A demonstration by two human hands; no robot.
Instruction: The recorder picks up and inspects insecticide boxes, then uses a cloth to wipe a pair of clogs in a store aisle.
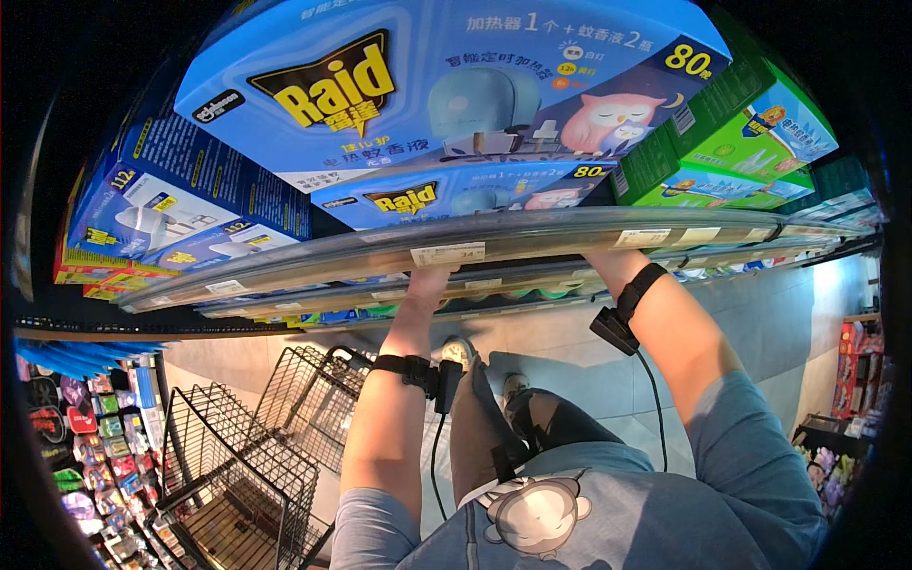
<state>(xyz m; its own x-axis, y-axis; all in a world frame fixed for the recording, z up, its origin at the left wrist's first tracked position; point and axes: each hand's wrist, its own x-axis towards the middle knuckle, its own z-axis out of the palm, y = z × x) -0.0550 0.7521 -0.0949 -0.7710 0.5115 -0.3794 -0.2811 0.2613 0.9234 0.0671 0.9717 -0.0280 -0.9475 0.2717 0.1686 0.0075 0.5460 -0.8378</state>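
Observation:
Both my forearms reach forward beneath the front rail of a store shelf. Of my left hand, only the part near the wrist shows below a price tag; its fingers are hidden. Farther right, the shelf edge covers most of my right hand, so whatever it touches is out of sight. Above the rail, a large blue Raid electric mosquito-repellent box stands close to the camera. A similar blue Raid box sits lower, just behind the rail.
Dark blue Raid boxes stand left on the shelf, green repellent boxes right. Lower shelf rails run beneath. A black wire shopping cart stands on the floor at my left, beside hanging packaged goods. Black wrist straps carry cabled boxes.

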